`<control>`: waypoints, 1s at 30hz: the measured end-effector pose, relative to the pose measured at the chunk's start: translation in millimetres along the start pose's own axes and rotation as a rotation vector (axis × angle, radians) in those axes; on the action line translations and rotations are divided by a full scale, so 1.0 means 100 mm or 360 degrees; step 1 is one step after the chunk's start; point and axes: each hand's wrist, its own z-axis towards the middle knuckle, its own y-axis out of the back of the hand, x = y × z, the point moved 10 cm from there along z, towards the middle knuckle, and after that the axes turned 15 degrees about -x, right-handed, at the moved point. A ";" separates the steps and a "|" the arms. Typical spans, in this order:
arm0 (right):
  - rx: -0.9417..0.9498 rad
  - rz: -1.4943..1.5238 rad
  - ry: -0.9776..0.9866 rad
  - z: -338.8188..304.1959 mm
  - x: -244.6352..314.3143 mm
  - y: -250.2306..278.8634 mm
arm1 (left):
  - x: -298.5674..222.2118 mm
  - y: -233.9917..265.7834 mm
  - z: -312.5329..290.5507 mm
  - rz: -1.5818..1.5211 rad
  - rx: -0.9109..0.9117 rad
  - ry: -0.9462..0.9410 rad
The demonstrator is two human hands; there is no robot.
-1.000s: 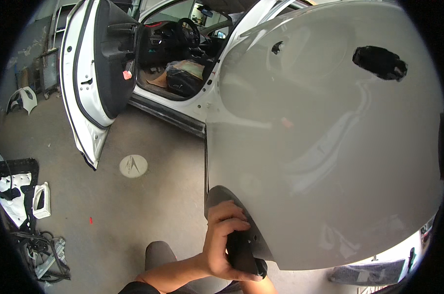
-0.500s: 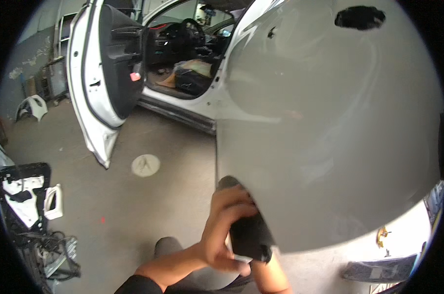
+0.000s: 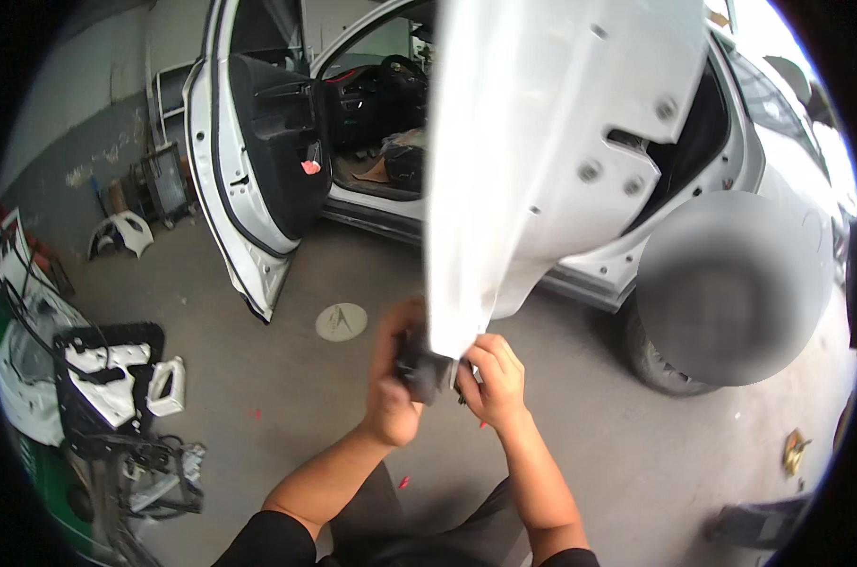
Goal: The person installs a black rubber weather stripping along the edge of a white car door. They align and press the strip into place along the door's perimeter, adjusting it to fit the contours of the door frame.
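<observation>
A white car door panel (image 3: 476, 180) stands nearly edge-on before me, its lower corner between my hands. At its left side my left hand (image 3: 393, 378) closes round a black block-like thing (image 3: 423, 370), pressed to or just below the corner; its exact kind is blurred. My right hand (image 3: 494, 378) is on the inner side of the same corner, its fingers curled together. A thin dark edge shows by these fingertips, but what they pinch is too small to tell. Bolts and a slot show on the panel's inner face.
Behind stands the white car with its open front door (image 3: 249, 161) and dark sill. A wheel (image 3: 674, 369), partly behind a blurred grey disc, is at right. Black-and-white trim parts (image 3: 107, 378) and wiring (image 3: 159, 472) lie at left. A round pale plate (image 3: 341, 322) marks the floor.
The panel's broad grey outer face filled the right; now the panel shows edge-on, with its inner face visible. My right hand, mostly hidden before, has come into sight beside the corner.
</observation>
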 end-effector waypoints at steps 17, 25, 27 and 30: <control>0.0112 -0.0082 -0.0191 -0.43 -0.60 -0.10 | 1.36 0.40 0.20 -0.0346 -0.0233 0.0501; 0.0289 -0.0314 -0.0017 -0.49 -0.66 -0.22 | 1.29 0.30 0.24 -0.0498 -0.0192 0.0418; 0.0366 -0.0448 -0.0071 -0.51 -0.68 -0.28 | 1.31 0.34 0.25 -0.0446 -0.0222 0.0389; 0.0409 -0.0537 -0.0146 -0.50 -0.66 -0.31 | 1.31 0.40 0.26 -0.0414 -0.0274 0.0387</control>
